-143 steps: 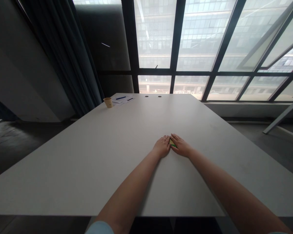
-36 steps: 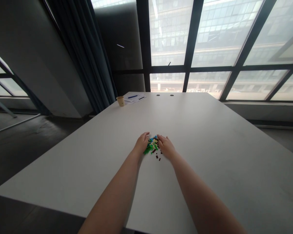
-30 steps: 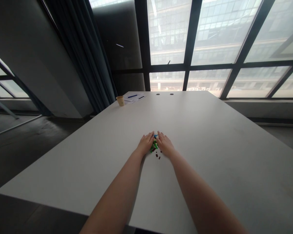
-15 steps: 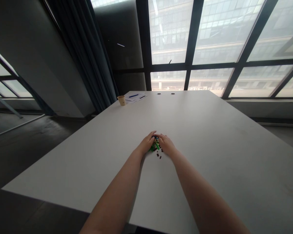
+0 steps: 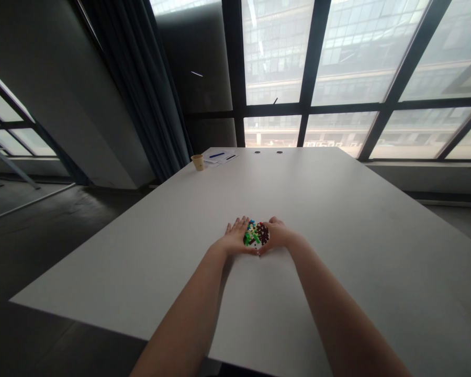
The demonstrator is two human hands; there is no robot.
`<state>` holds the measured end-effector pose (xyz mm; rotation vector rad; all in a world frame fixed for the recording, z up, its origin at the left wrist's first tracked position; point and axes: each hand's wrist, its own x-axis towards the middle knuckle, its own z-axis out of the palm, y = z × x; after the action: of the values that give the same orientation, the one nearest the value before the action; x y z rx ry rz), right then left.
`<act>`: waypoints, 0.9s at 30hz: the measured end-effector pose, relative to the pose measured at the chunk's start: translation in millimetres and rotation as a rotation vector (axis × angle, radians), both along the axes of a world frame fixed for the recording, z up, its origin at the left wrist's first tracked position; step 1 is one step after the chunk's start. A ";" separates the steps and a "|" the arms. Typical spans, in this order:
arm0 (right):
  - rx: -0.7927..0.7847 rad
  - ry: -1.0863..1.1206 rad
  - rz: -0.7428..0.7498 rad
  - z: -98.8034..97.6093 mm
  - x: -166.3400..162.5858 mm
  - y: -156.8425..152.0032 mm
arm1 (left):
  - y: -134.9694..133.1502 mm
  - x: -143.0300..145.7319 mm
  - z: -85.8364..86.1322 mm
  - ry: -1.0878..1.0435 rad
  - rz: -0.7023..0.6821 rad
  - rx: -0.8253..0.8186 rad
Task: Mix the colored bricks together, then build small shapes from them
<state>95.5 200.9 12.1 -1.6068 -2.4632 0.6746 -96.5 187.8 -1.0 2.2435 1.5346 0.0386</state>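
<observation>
A small pile of toy building bricks (image 5: 253, 234) in green, yellow, blue and dark brown lies on the white table (image 5: 172, 230). My left hand (image 5: 237, 240) rests flat along the pile's left side, fingers stretched away from me and thumb reaching across the near side. Around the right side curves my right hand (image 5: 277, 235), its thumb meeting the left thumb at the near edge. Together the two hands ring the bricks. Neither hand is closed on a brick, as far as shows; the right fingers are partly hidden behind that hand.
Toward the far left of the table stands a paper cup (image 5: 198, 163), beside sheets of paper (image 5: 215, 158) with a blue pen (image 5: 217, 155) on them. Two dark round discs (image 5: 279, 152) sit near the far edge. Windows and a dark curtain (image 5: 141, 84) lie beyond.
Both thumbs have swung round to the near side and now meet there. My hands have opened wider, so more of the pile shows, and the loose near bricks are now within the ring.
</observation>
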 end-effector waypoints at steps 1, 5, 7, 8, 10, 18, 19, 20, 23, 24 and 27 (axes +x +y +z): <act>-0.021 -0.015 0.006 2.8 -4.1 -2.7 | 0.2 1.9 -1.0 0.018 -0.002 0.013; -0.081 -0.048 -0.038 10.4 -17.9 -9.0 | 1.5 5.0 -3.9 0.022 -0.027 0.058; -0.090 -0.042 -0.073 12.4 -21.5 -10.3 | 2.0 5.9 -5.0 0.008 -0.034 0.079; -0.089 -0.036 -0.086 13.2 -22.7 -10.8 | 2.2 6.5 -5.3 -0.001 -0.036 0.090; -0.082 -0.027 -0.102 14.8 -24.6 -11.9 | 2.6 8.0 -5.7 -0.025 -0.040 0.114; -0.039 -0.014 -0.191 13.4 -33.0 -15.2 | 8.8 3.9 -7.3 -0.297 -0.099 0.212; -0.038 -0.007 -0.197 12.0 -33.5 -15.1 | 10.0 2.2 -7.6 -0.334 -0.103 0.205; -0.036 0.003 -0.198 10.5 -34.0 -14.9 | 11.0 0.7 -7.7 -0.367 -0.105 0.197; -0.025 0.047 -0.182 6.2 -34.6 -13.8 | 12.5 -0.8 -5.7 -0.439 -0.093 0.179; -0.018 0.062 -0.173 5.0 -34.8 -13.3 | 12.3 -0.3 -4.3 -0.454 -0.084 0.175; 0.008 0.098 -0.153 2.5 -35.3 -11.8 | 10.0 3.3 1.2 -0.469 -0.062 0.175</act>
<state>60.2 189.1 14.6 -1.6955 -2.2444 0.7022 -93.2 197.8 0.1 2.2007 1.2436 0.6543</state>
